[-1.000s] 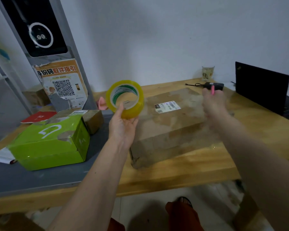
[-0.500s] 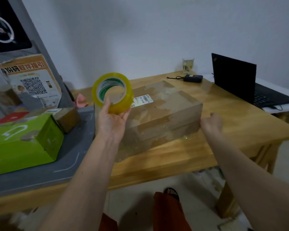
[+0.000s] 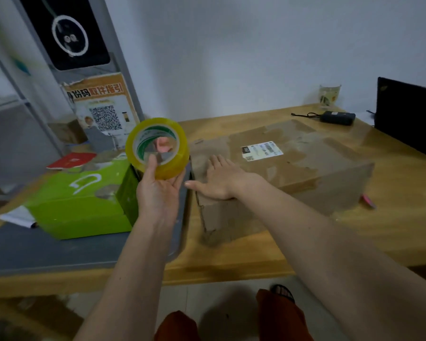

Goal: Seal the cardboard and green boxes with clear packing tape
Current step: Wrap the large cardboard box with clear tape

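A large flat cardboard box (image 3: pixel 305 166) with a white shipping label lies on the wooden table (image 3: pixel 391 230). My right hand (image 3: pixel 219 178) rests flat on the box's near left corner, fingers straight. My left hand (image 3: pixel 158 190) holds a yellowish roll of clear packing tape (image 3: pixel 158 146) upright above the grey mat, thumb on the roll's front rim. A green box (image 3: pixel 81 205) with a white mark on its lid sits on the mat to the left.
A grey mat (image 3: pixel 59 249) covers the table's left part. A pink-handled tool (image 3: pixel 368 201) lies right of the cardboard box. A glass (image 3: pixel 329 94), a black adapter (image 3: pixel 337 117) and a laptop (image 3: pixel 408 119) stand at the back right. A grey shelf frame (image 3: pixel 123 70) rises at the back left.
My right hand moved from the box's right end to its near left corner and now lies flat on top. The pink tool now lies on the table. The view swung back left.
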A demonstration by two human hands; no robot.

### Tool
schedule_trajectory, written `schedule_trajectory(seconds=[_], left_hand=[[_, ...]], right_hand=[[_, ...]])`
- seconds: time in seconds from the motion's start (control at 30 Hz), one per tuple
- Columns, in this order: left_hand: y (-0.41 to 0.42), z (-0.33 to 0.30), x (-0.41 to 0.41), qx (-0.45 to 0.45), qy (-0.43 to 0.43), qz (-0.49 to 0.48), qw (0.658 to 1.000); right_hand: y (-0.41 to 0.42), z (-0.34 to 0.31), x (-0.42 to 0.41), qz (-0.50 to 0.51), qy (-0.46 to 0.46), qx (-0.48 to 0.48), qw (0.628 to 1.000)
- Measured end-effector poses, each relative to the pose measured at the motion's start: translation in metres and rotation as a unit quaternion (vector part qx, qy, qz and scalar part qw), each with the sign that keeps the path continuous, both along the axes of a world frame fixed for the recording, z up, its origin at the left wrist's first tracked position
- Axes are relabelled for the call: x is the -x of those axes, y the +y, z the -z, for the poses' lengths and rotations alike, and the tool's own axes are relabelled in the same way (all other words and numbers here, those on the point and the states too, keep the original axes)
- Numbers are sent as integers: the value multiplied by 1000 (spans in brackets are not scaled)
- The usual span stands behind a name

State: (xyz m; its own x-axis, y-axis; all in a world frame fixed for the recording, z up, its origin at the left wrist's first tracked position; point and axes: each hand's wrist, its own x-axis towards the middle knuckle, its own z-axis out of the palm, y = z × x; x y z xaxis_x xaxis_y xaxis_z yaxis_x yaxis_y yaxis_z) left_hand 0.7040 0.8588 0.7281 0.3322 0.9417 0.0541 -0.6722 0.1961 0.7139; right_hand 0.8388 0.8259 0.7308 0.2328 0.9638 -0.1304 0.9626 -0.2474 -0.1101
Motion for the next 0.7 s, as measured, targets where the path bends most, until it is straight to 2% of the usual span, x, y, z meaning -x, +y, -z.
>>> schedule_trajectory(seconds=[0.17, 0.33, 0.5, 0.57, 0.7], left_hand=[[13, 2, 4, 6, -8, -11, 1000], [19, 3, -4, 7, -23, 7, 1000], [19, -1, -32, 41, -31, 25, 998], [17, -8, -47, 63, -47, 40, 996], [9, -22, -79, 81, -82, 54, 992]], right_hand=[[6, 2, 4, -97, 36, -31, 994], [1, -3, -24, 8, -23, -9, 1000], [2, 1, -2, -134, 46, -30, 989], [-8, -9, -20, -110, 69, -14, 991], [-32, -12, -82, 40, 3, 11, 999]])
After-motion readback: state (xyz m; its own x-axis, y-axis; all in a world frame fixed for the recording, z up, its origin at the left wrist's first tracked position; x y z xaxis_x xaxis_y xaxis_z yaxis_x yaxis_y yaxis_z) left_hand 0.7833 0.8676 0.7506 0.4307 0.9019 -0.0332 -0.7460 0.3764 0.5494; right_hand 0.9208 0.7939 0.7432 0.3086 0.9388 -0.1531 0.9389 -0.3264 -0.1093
